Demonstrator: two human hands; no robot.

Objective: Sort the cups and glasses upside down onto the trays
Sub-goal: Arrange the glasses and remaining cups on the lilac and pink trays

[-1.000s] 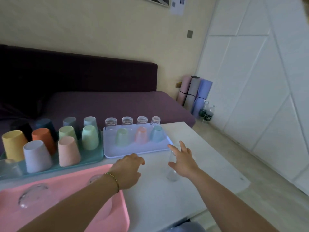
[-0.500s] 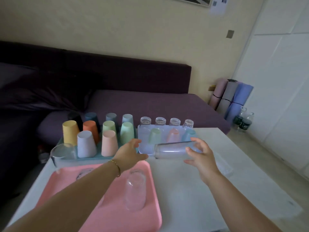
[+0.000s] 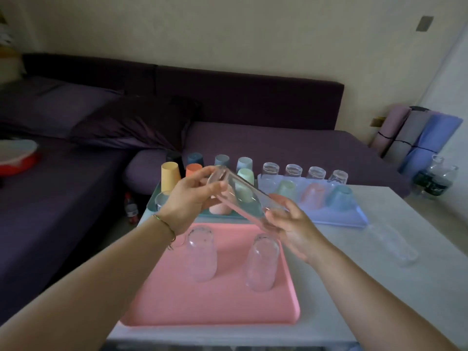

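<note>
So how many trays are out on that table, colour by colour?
Pink tray: 1
Teal tray: 1
Blue tray: 1
Total: 3 trays

My left hand (image 3: 188,201) pinches the upper end of a tall clear glass (image 3: 243,196), and my right hand (image 3: 293,226) grips its lower end. The glass is tilted in the air above the pink tray (image 3: 215,302), where two upturned glasses (image 3: 201,253) stand apart. Behind are a teal tray (image 3: 152,198) of coloured cups (image 3: 170,174) and a lilac tray (image 3: 342,219). Another clear glass (image 3: 395,245) is on the white surface (image 3: 354,287) to my right.
</note>
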